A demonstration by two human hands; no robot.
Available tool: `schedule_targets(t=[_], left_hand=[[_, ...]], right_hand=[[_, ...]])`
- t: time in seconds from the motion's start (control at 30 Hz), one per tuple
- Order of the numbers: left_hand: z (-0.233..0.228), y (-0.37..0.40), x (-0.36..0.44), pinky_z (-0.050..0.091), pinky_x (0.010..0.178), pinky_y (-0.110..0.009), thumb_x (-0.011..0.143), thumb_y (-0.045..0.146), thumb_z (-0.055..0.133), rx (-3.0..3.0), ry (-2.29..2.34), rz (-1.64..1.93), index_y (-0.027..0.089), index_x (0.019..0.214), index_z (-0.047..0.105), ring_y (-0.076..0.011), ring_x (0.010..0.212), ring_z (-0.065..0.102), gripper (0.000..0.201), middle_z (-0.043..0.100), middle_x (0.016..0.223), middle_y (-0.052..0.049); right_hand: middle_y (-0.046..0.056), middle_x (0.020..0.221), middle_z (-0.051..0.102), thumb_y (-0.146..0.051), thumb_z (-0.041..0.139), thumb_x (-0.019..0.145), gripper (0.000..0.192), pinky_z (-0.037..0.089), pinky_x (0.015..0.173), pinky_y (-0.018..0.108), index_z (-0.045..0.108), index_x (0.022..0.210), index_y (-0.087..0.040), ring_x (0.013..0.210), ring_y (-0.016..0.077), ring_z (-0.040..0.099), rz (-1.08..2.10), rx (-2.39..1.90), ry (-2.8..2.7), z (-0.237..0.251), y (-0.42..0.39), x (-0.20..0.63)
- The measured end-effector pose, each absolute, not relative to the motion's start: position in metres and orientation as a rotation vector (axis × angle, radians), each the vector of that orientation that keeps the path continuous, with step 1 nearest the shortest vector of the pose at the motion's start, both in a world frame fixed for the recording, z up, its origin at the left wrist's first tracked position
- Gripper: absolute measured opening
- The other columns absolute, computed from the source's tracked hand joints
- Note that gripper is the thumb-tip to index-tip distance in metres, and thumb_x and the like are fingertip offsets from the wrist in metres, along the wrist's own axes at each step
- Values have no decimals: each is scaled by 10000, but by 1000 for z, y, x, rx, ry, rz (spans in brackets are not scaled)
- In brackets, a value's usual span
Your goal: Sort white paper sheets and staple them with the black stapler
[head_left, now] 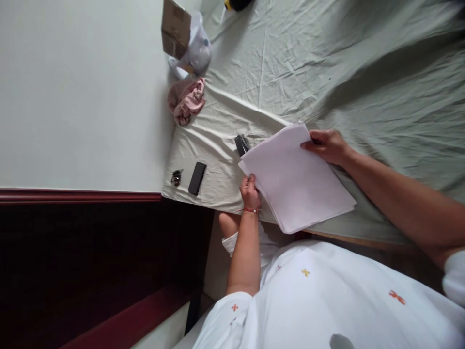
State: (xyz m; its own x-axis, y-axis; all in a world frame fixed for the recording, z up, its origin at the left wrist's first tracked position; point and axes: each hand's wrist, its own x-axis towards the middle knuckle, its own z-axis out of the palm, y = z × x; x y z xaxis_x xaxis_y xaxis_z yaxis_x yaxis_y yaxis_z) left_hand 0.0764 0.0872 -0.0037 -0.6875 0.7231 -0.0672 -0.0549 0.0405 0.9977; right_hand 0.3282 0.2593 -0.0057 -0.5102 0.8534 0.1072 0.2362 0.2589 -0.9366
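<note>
A slightly fanned stack of blank-topped white paper sheets [294, 182] lies over wrinkled pale-green cloth [290, 63], its edges pinched in the left hand's [250, 195] and right hand's [330, 146] fingers, beyond which sits a brown cardboard box [176, 28], contents hidden.

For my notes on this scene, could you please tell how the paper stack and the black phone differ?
The paper stack is white; the phone is black. The paper stack is much larger than the phone. The left hand and right hand hold the paper stack, while the phone lies untouched on the cloth. Both are roughly rectangular.
</note>
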Motion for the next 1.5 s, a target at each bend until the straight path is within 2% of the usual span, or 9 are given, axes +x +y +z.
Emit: schedule_targets(t=[0.07, 0.17, 0.27, 0.53, 0.7, 1.0, 1.1, 1.27, 1.5], left_hand=[[-6, 87, 75, 590, 865, -260, 847, 489, 840, 689, 1728, 1727, 196, 883, 761, -169, 932, 751, 306, 779, 900, -21], [-7, 88, 74, 553, 730, -226, 800, 486, 888, 645, 1714, 1758, 191, 752, 680, -119, 723, 674, 364, 669, 706, 35], [-5, 90, 76, 546, 716, -234, 741, 474, 932, 568, 1699, 1770, 186, 771, 700, -110, 677, 649, 371, 695, 719, 32], [4, 88, 77, 578, 813, -268, 865, 538, 820, 593, 1707, 1730, 204, 866, 749, -170, 844, 744, 341, 761, 846, -19], [2, 88, 75, 581, 989, -315, 894, 526, 767, 626, 1693, 1717, 222, 1092, 802, -222, 1112, 767, 364, 828, 1093, -69], [-2, 86, 73, 561, 1044, -344, 841, 484, 818, 627, 1629, 1720, 222, 1166, 811, -256, 1179, 758, 417, 836, 1133, -76], [-2, 87, 74, 567, 1020, -330, 799, 439, 836, 679, 1617, 1717, 222, 1112, 817, -237, 1116, 767, 382, 839, 1092, -58], [-4, 87, 73, 556, 1031, -322, 772, 416, 840, 727, 1599, 1743, 214, 1067, 810, -237, 1112, 767, 359, 837, 1088, -54], [-2, 86, 72, 544, 1060, -347, 824, 423, 749, 735, 1694, 1706, 216, 1068, 811, -263, 1183, 744, 326, 830, 1135, -69]], right_hand=[[31, 754, 558, -499, 701, 870, 326, 411, 666, 325, 558, 750, -232, 725, 170, 486, 1262, -981, -1836, -3, 259, 327], [56, 860, 661, -456, 745, 810, 256, 473, 727, 351, 668, 887, -224, 789, 201, 575, 1331, -945, -1708, 0, 259, 326], [49, 859, 675, -494, 742, 809, 299, 477, 701, 358, 681, 949, -236, 779, 218, 598, 1373, -974, -1694, 0, 259, 326], [18, 686, 476, -480, 675, 832, 265, 355, 654, 346, 587, 782, -236, 680, 175, 418, 1267, -1024, -1852, 8, 259, 329], [22, 679, 443, -463, 649, 851, 325, 341, 640, 337, 453, 712, -245, 693, 192, 434, 1224, -1046, -1897, 11, 260, 330], [-8, 630, 372, -462, 656, 846, 378, 333, 610, 308, 398, 691, -233, 631, 150, 380, 1209, -1013, -1918, 6, 260, 329], [-8, 634, 408, -452, 661, 837, 325, 348, 622, 312, 456, 709, -234, 644, 157, 412, 1171, -1030, -1898, 5, 260, 327], [23, 794, 633, -406, 688, 834, 194, 429, 671, 324, 663, 910, -230, 720, 182, 542, 1194, -1024, -1777, -2, 260, 325], [0, 732, 572, -396, 702, 829, 192, 400, 679, 321, 691, 907, -222, 676, 158, 487, 1200, -995, -1812, -2, 261, 326]])
